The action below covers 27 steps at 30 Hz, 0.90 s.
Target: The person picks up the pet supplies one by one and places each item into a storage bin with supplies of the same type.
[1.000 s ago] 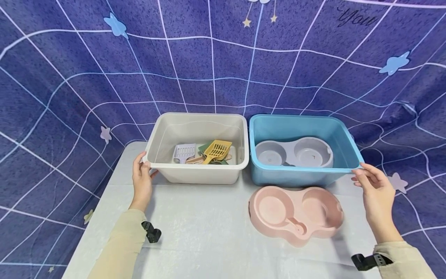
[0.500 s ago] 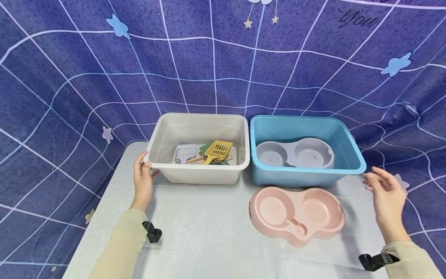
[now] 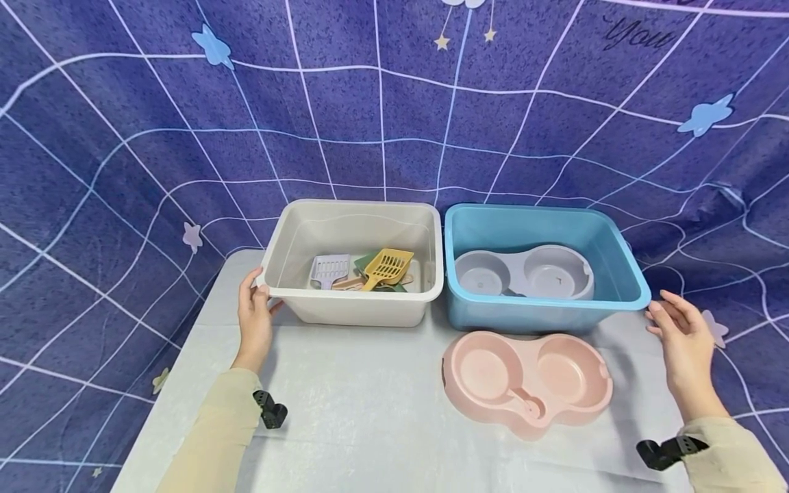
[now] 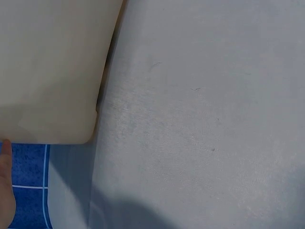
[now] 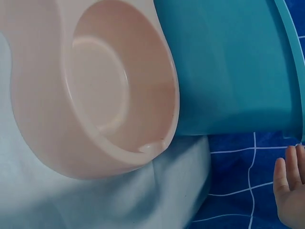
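Observation:
My left hand [image 3: 254, 325] holds the front left corner of the beige plastic bin [image 3: 357, 309], thumb and fingers at its rim. In the left wrist view, one fingertip [image 4: 6, 148] meets the bin's edge. Inside lie a lilac litter scoop [image 3: 329, 268], a yellow litter scoop [image 3: 390, 266] and green pieces partly hidden beneath. My right hand [image 3: 687, 349] has nothing in it, its fingers loosely bent just off the front right corner of the blue bin [image 3: 524, 315]. A grey double pet bowl [image 3: 520, 267] sits in that bin.
A pink double pet bowl [image 3: 530, 383] stands on the pale tabletop [image 3: 345, 411], in front of the blue bin. Side by side, both bins back onto a purple-blue curtain [image 3: 394, 103] with stars and grid lines, which also flanks the table.
My right hand has let go of the blue bin's corner and drawn slightly to the right. The left hand keeps its place at the beige bin; both bins stay where they were.

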### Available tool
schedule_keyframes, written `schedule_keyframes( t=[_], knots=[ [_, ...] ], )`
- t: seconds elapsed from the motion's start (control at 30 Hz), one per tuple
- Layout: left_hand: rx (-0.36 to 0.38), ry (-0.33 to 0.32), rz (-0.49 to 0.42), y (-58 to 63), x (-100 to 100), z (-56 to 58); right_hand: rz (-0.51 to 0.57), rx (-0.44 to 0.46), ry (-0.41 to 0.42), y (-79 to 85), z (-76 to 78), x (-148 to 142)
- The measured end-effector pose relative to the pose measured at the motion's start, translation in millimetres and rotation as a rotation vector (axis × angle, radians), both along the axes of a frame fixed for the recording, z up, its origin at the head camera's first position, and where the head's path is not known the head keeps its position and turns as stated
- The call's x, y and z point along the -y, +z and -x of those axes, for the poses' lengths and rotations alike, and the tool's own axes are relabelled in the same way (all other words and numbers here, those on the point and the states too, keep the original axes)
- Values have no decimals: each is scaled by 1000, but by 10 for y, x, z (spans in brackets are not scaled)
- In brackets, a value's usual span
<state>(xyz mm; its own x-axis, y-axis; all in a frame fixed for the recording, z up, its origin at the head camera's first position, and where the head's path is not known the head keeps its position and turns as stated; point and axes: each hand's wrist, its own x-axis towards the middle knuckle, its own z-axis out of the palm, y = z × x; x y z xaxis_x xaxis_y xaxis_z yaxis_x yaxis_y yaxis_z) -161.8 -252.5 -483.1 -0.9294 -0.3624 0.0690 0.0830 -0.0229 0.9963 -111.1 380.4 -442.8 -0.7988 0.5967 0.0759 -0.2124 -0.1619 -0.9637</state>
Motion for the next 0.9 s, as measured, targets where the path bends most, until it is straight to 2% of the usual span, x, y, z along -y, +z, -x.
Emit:
schedule_keyframes(
  t=[0.2,0.33,0.5,0.67,0.9],
  knots=[
    [-14,17,-5,-110,32,38,-5,-10,115,-33,42,-26],
    [-20,29,0,-112,11,36,11,-29,164,-54,60,-34],
    [-27,32,8,-106,-7,34,92,-75,204,-80,67,-37],
    [-27,27,12,-110,-5,38,166,-77,212,-94,94,-6],
    [-26,28,11,-109,8,43,263,-59,170,-107,153,91]
  ],
)
